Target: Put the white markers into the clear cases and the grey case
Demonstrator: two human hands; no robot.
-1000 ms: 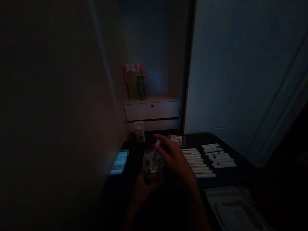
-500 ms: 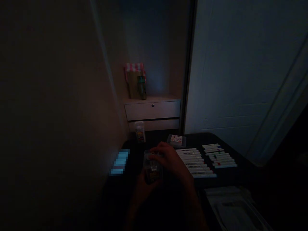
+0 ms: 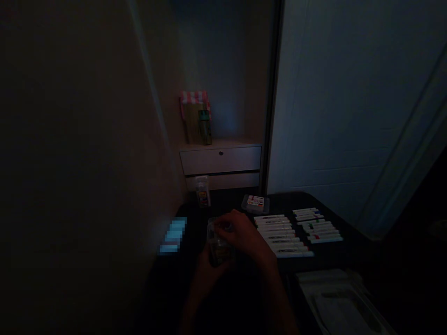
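Observation:
In the dim light my left hand [image 3: 206, 272] is wrapped round the lower part of a clear plastic case [image 3: 221, 255] with a printed label. My right hand [image 3: 239, 230] curls over the top of this case, its fingers bent down against the upper part. What lies under those fingertips is too dark and covered to make out. Just right of my right hand lies a row of white marker pens [image 3: 279, 232], side by side on the dark table. A second group of white marker pens [image 3: 319, 226] lies further right.
Behind my hands, a similar clear case [image 3: 202, 191] stands upright and a flat labelled case [image 3: 256, 204] lies on the table [image 3: 226, 197]. A clear plastic tray [image 3: 344, 298] is at lower right. Beyond the table, a bottle [image 3: 205, 128] stands on a drawer unit [image 3: 223, 160].
My right hand's fingers have shifted slightly and curled further over the top of the case. My left hand keeps its hold. The view has moved a little.

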